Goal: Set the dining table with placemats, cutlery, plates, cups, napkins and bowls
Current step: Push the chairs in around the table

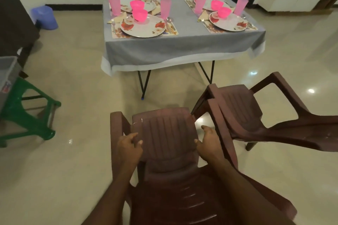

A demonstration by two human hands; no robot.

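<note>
The left hand (pixel 129 145) and right hand (pixel 207 142) hung loosely curled over the chair (pixel 164 129), one at each side of its seat, grasping nothing. The laid table (pixel 179 45) stood straight ahead, well beyond both, its long side crosswise, with neither hand nearer.

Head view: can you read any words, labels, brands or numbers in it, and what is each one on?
No text in this view is readable.
Red and blue sticker on the grey bin, far left: print too blurred to read.
Front left plate: flower pattern only, no words.
</note>
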